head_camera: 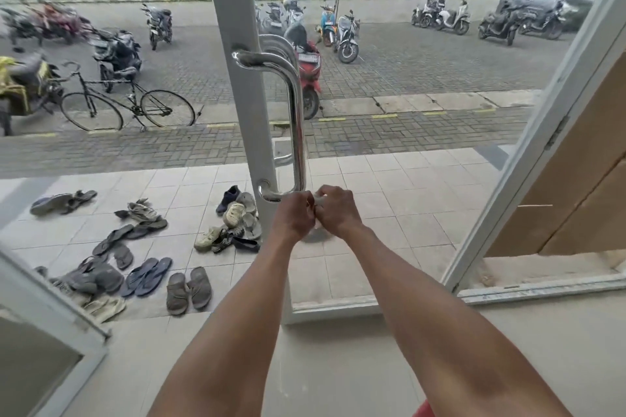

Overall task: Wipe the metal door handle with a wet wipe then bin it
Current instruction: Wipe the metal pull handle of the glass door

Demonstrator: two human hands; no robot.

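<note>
1. The metal door handle (295, 118) is a polished D-shaped pull fixed to the white upright frame (237, 78) of a glass door, its long bar running vertically and its two short arms meeting the frame at top and bottom.
2. The wet wipe (317, 200) shows only as a small pale scrap between the two hands, just beside the handle's lower bend; most of it is hidden by the fingers.
3. The left hand (294, 217) is curled closed, its fingertips pinched on the wipe at the lower arm of the handle; whether it also touches the metal cannot be told.
4. The right hand (337, 210) is likewise closed, fingers bent in and pinching the wipe from the other side, knuckles touching or nearly touching the left hand.
5. Both bare forearms reach up from the bottom edge towards the handle, converging at the hands.
6. Behind the glass, on pale floor tiles (389, 179), lie scattered sandals and shoes (233, 217) near the foot of the frame, with more pairs further left.
7. Beyond the tiles is a brick-paved yard with a parked bicycle (127, 108) to the left, a red scooter (310, 78) directly behind the handle, and other motorbikes well apart across the yard.
8. To the right, a second white door frame (542, 132) leans diagonally across the view, with a tan wall beside it.
</note>
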